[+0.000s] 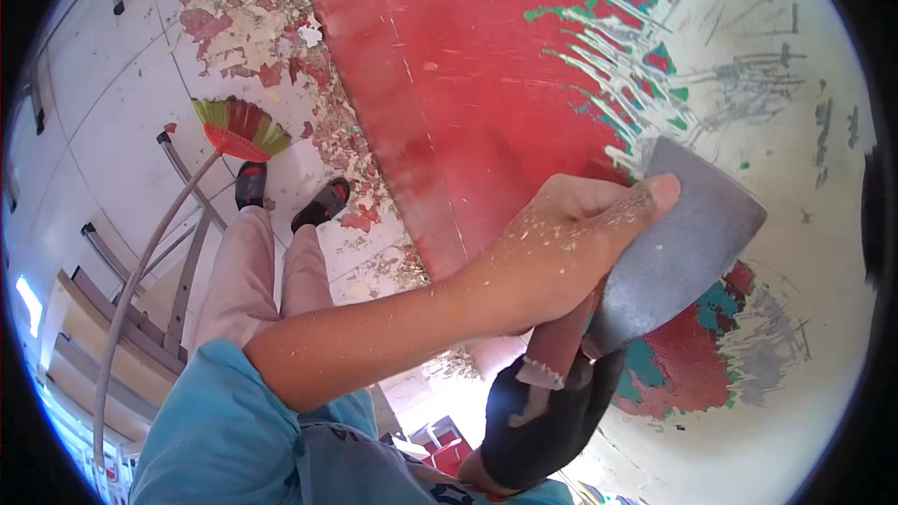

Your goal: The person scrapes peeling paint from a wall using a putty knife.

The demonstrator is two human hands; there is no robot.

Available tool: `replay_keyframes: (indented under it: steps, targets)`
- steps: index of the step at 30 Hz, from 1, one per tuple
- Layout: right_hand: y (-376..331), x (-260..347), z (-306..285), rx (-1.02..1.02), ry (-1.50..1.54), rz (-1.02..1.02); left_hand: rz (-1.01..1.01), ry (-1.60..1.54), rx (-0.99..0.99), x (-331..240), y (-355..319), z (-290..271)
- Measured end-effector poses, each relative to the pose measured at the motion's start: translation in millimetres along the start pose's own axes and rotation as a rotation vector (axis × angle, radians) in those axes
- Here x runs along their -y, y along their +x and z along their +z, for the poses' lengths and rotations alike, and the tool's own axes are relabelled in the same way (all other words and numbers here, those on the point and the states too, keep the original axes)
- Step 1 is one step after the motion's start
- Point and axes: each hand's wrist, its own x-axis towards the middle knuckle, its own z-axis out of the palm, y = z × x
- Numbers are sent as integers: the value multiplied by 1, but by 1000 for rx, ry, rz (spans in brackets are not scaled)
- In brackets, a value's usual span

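Observation:
My bare left hand [599, 243], dusted with pale flakes, is closed around a wide-bladed paint scraper. Its thumb lies along the grey metal blade [687, 238], whose far edge meets the painted wall [486, 65]. Below the fist the worn brownish handle [561, 346] sticks out. My right hand [552, 421] wears a black glove and is close behind the handle's end and the blade's lower corner. Its fingers are partly hidden there, so I cannot tell whether it grips the scraper. Around the blade the cream coat is scratched, with red, green and teal layers showing.
Paint chips [327, 131] lie along the foot of the wall on the tiled floor. A broom [243, 128] with green and red bristles is on the left, by my sandalled feet [323, 204]. Stacked wooden-topped furniture with metal legs [122, 318] stands at the lower left.

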Motion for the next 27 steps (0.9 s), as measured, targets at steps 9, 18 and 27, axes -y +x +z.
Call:
replay_keyframes:
  steps: [9, 18, 27]
  targets:
    - [6, 1, 2, 103, 121, -63, -17, -97, 34, -3, 3, 1]
    - [15, -2, 4, 29, 37, -203, -2, 0, -34, -2, 1, -4]
    - [10, 10, -1, 111, 203, 10, -15, -62, -25, -5, -5, -3]
